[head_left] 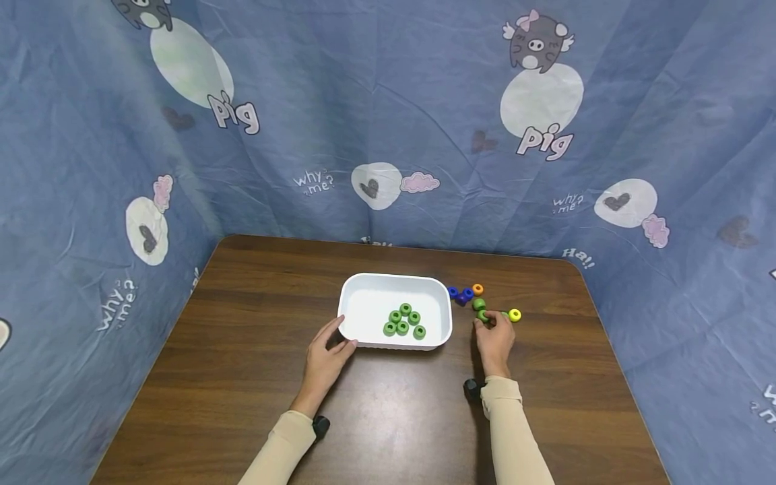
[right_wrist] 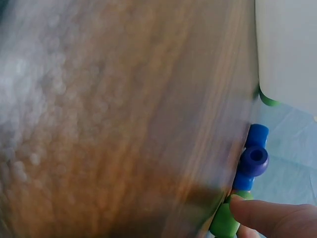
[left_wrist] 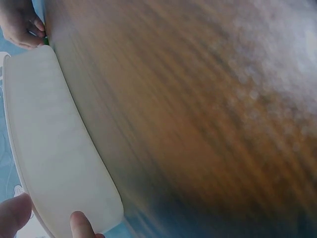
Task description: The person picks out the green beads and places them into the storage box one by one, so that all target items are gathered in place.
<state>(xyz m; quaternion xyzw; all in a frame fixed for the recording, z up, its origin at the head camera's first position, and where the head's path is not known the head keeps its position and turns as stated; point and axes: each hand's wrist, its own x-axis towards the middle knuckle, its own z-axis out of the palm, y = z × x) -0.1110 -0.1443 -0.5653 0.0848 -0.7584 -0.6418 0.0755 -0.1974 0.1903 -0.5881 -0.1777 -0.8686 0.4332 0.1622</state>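
Observation:
A white tray (head_left: pixel 366 296) holds several green beads (head_left: pixel 403 328) on its floor. My left hand (head_left: pixel 324 367) rests against its front left corner, fingers spread; in the left wrist view one fingertip (left_wrist: pixel 79 223) touches the outer wall. To the right of the tray, my right hand (head_left: pixel 496 347) pinches a green bead (right_wrist: pixel 225 222) between thumb and fingers, low over the table. Another green bead (head_left: pixel 479 304) lies just beyond the fingertips, and a yellow bead (head_left: pixel 514 315) sits to their right. The hand partly covers the green beads there.
Blue beads (head_left: pixel 453 292) lie close to the tray's right edge, with a dark purple bead (right_wrist: pixel 254 161) among them. An orange bead (head_left: pixel 477 289) is behind. The brown wooden table (head_left: pixel 254 323) ends at a blue printed curtain (head_left: pixel 303 121) at the back and sides.

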